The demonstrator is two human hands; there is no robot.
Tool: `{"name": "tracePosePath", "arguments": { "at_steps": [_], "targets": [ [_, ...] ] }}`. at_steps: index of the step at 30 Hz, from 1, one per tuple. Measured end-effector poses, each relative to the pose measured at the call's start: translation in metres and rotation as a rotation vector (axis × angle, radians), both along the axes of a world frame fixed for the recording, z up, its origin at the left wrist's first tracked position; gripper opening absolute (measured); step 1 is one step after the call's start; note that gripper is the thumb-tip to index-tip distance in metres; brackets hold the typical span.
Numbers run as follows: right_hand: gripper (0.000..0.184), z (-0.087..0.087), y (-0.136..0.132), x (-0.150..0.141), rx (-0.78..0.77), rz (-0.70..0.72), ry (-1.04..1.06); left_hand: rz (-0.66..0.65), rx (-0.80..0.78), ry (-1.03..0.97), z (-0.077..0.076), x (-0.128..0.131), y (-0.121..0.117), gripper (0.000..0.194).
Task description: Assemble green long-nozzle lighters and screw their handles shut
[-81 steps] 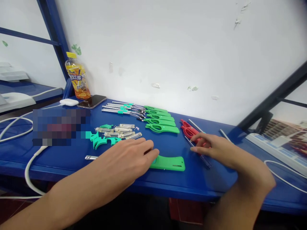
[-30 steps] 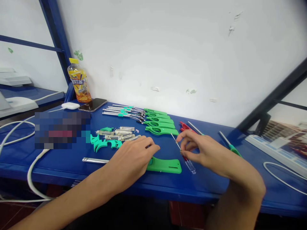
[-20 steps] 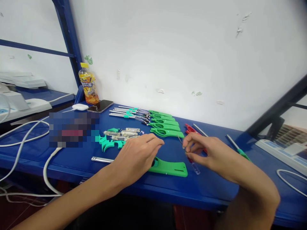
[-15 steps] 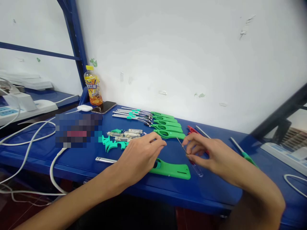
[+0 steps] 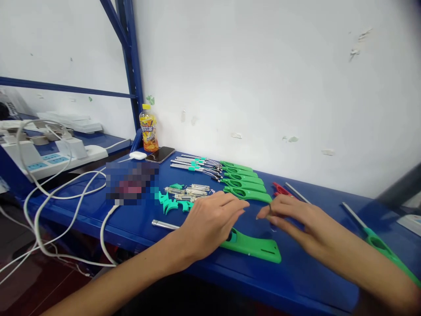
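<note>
My left hand (image 5: 215,221) hovers over or rests on a green long-nosed lighter (image 5: 258,246). Its fingertips are pressed together, and anything between them is hidden. The lighter's metal tube (image 5: 164,224) sticks out to the left of the wrist. To the right, my right hand (image 5: 292,215) pinches a thin screwdriver; only a bit of its clear handle (image 5: 273,227) shows below the thumb. The two hands face each other, a small gap apart. Behind them lie teal triggers (image 5: 167,204) and small clear-and-metal igniter parts (image 5: 187,193).
Green lighter shells (image 5: 248,195) with wired metal tubes (image 5: 184,166) lie in a row at the back. A red lighter (image 5: 281,189) and another green lighter (image 5: 381,243) are at right. A phone (image 5: 160,155), a drink bottle (image 5: 149,131) and white cables (image 5: 103,232) stand left.
The view has swung left, so things appear shifted right and slightly down. My right hand has turned and come closer to my left, now covering most of the screwdriver.
</note>
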State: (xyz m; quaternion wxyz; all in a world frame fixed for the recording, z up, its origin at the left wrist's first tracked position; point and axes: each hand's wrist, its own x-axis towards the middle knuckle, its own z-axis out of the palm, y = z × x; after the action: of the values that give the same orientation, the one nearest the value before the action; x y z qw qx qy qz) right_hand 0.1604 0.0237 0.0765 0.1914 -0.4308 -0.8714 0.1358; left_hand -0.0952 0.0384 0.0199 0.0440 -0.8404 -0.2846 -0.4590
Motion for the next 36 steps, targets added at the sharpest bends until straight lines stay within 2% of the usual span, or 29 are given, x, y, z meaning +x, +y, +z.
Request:
{"name": "tracePosePath", "arguments": {
  "at_steps": [9, 17, 25, 36],
  "targets": [
    [0.038, -0.002, 0.005, -0.003, 0.042, 0.004, -0.009, 0.003, 0.064, -0.082, 0.001, 0.001, 0.000, 0.015],
    [0.040, -0.011, 0.005, 0.001, -0.029, 0.007, 0.007, 0.007, 0.043, -0.067, 0.001, 0.000, -0.001, 0.016],
    [0.052, -0.004, 0.002, -0.003, -0.067, -0.025, -0.059, -0.009, 0.027, 0.097, 0.001, -0.003, -0.004, 0.022],
    [0.038, 0.003, 0.007, -0.002, -0.007, -0.053, -0.092, 0.038, -0.013, 0.332, -0.001, -0.002, -0.005, 0.029]
  ]
}}
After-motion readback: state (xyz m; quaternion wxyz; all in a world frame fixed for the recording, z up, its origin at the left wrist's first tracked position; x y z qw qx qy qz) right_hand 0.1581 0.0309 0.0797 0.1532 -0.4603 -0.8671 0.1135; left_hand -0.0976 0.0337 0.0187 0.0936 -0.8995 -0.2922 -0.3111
